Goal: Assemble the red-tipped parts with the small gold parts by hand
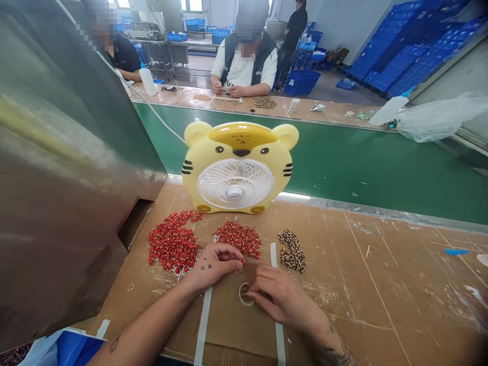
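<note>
1. A broad brown cardboard-covered bench (pixel 362 284) carries everything within the worker's reach.
2. At its back edge stands a yellow plastic animal-faced fan (pixel 235 192) with a round white grille, facing the worker.
3. A flat brown work panel (pixel 240 330), flanked by two whitish strips, lies before the worker.
4. Off to the left spreads a large loose heap of small red pieces (pixel 173 244).
5. The hands are near each other but apart. The left hand (pixel 218 264) pinches one tiny red piece (pixel 243 262) between thumb and finger, above the panel; the right hand (pixel 282 292) is curled, and I can't tell whether it grips anything.
6. Beyond the hands sit a smaller red heap (pixel 238 238) and, to its right, a black-and-tan heap of small pieces (pixel 293 251).
7. On the panel, at the right fingertips, is a small whitish round ring (pixel 244 303).
8. I'd judge this to be piece-by-piece fingertip work, at the handling stage; the next move calls for a light, steady pinch.
</note>
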